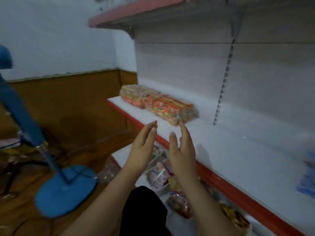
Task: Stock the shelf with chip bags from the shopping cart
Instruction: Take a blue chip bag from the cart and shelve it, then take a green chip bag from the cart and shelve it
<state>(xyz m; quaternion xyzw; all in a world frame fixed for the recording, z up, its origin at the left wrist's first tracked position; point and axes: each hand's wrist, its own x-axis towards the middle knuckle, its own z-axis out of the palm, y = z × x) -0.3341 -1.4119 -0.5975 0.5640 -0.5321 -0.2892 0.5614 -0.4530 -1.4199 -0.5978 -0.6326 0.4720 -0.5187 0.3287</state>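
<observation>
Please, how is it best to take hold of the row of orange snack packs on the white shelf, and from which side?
Probably from the front, one of the hands on each end. The orange snack packs lie as one long row on the white shelf, ends free. The left hand and right hand, both empty, hover near its right end.

Both your forearms reach forward and up from the bottom of the view, bare and close together. Your left hand (142, 149) is held flat, fingers straight and together, palm facing right. Your right hand (183, 150) stands beside it, fingers straight and slightly spread, palm facing left. Neither hand holds anything; they are near but apart
</observation>
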